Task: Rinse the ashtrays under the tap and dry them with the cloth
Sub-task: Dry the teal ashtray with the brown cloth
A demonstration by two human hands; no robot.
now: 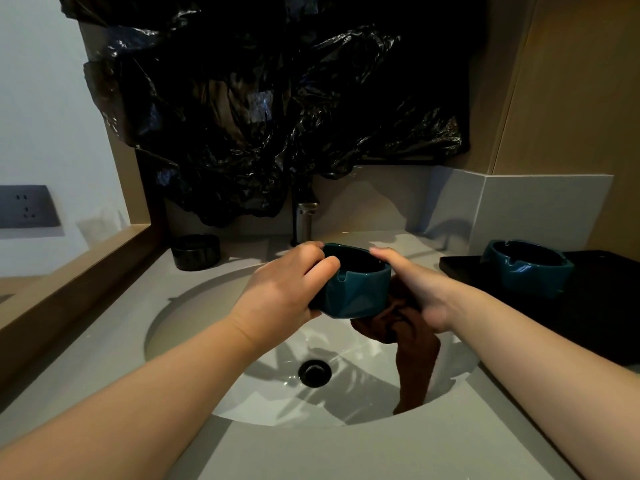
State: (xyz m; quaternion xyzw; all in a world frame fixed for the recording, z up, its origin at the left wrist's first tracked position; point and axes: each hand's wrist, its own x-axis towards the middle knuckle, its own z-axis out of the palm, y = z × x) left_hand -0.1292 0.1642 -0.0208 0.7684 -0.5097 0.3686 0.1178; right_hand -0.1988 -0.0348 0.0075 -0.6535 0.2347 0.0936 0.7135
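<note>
Above the white sink basin (194,327) I hold a teal ashtray (356,289) between both hands. My left hand (287,289) grips its left side, fingers curled over the rim. My right hand (415,289) holds a brown cloth (415,362) against the ashtray's right side and underside; the cloth hangs down into the basin. A second teal ashtray (528,266) stands on a black tray (606,306) to the right. The chrome tap (304,221) rises behind the basin, its spout partly hidden; no water is seen running.
A black round container (195,251) stands on the grey counter (104,358) at the back left. Crumpled black plastic sheeting (277,109) covers the wall above the tap. A wooden ledge (69,282) runs along the left, with a wall socket (27,206) above it.
</note>
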